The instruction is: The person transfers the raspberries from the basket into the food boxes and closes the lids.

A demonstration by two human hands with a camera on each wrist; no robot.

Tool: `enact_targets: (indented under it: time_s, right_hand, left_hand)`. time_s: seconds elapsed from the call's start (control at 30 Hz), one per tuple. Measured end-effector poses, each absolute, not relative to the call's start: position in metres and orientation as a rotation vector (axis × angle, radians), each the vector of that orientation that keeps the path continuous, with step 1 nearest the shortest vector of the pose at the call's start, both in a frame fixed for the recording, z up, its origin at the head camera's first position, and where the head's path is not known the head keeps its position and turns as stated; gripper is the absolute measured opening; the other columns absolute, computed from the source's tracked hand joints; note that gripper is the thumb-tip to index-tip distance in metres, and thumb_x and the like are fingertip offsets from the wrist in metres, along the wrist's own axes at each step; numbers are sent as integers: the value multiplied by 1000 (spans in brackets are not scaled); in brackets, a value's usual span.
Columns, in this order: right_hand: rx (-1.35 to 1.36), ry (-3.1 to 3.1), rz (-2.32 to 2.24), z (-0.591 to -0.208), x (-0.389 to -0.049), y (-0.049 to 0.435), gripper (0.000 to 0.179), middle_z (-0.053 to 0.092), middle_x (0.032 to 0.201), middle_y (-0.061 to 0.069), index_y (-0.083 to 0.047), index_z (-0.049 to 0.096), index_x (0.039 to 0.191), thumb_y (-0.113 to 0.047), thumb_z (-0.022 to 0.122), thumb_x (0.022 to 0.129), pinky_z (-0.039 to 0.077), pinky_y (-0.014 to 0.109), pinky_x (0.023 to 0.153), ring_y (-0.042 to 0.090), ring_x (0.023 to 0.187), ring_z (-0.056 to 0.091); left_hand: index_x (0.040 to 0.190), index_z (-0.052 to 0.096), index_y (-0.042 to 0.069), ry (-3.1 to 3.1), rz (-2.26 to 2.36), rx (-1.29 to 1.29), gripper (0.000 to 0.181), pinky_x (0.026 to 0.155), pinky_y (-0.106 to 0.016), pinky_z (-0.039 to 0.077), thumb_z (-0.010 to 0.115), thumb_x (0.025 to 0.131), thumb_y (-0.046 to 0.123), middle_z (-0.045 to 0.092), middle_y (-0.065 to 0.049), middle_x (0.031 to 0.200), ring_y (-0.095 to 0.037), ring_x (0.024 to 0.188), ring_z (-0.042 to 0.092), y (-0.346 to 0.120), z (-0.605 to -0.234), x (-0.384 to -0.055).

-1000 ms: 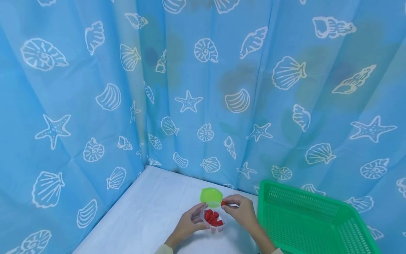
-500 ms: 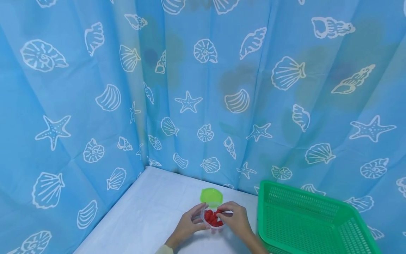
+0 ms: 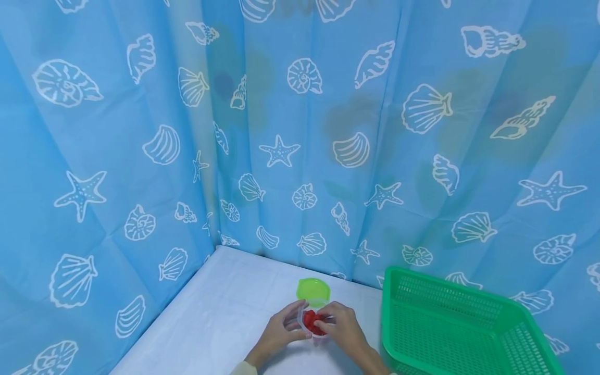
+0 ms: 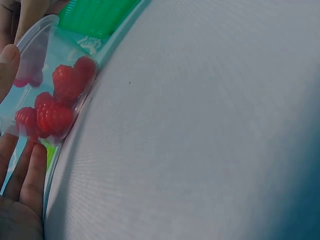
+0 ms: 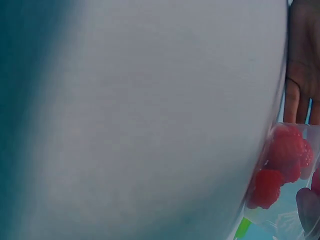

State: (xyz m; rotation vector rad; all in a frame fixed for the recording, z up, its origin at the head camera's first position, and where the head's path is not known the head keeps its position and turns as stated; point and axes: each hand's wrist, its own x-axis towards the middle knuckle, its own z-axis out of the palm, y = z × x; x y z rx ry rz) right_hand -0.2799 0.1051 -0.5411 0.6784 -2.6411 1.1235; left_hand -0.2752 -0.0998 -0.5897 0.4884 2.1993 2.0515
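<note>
My left hand (image 3: 276,332) holds a small clear plastic tub (image 4: 71,46), thumb on one side and fingers on the other. Several red raspberries (image 4: 56,117) lie in the bottom of the tub. My right hand (image 3: 346,328) reaches in over the rim from the right, its fingertips down inside. In the right wrist view a raspberry (image 5: 316,181) shows at a right fingertip, cut off by the frame's edge; the pinch itself is mostly hidden. A bright green lid (image 3: 313,288) is just behind the tub; whether it is joined to it I cannot tell.
A large green perforated basket (image 3: 450,325) stands to the right of the hands. The white tabletop (image 3: 225,312) meets a blue seashell-patterned curtain (image 3: 300,130) at the back and left.
My right hand, with a raspberry between its fingertips, has moved left and down from beside the rim into the tub. My left hand and the tub have stayed in place.
</note>
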Motion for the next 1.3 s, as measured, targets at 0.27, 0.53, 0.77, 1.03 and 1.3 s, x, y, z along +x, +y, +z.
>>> enact_targets:
  time_s: [0.27,0.53,0.77,1.03,1.3]
  right_hand:
    - [711,-2671,1056,-544,-280,103,17,66,90,-7,-13,76,95,-14,82,79,58,24,72,3,82,67]
    - [707,-2658,1023,-542,-278,101,15,64,86,-7,-13,76,91,-16,83,78,58,22,70,2,79,66]
    - [528,-2585,1010,-541,-275,97,20,64,97,-5,-13,73,101,-20,80,83,58,27,77,13,90,67]
    - [379,-2667,913,-534,-282,95,33,64,118,7,-7,67,122,-15,71,90,52,43,94,26,113,61]
    - [338,-2766,836,-534,-281,97,39,66,115,10,-4,67,120,-13,77,83,54,44,89,29,111,62]
  left_hand:
    - [147,43,11,2235,2025,472,80,98,-33,49,82,79,29,50,-4,144,-28,130,49,-100,-592,-277]
    - [147,43,11,2225,2031,484,80,98,-30,49,82,79,28,49,-5,145,-27,130,49,-101,-592,-277]
    - [146,44,12,2211,2047,469,77,97,-30,50,82,80,24,51,-4,144,-26,128,51,-101,-594,-278]
    - [147,44,13,2255,2021,439,79,97,-32,50,82,79,26,51,-3,144,-27,128,51,-105,-591,-281]
    - [148,43,12,2168,2026,448,76,101,-39,47,80,82,21,51,-5,144,-31,132,47,-107,-587,-281]
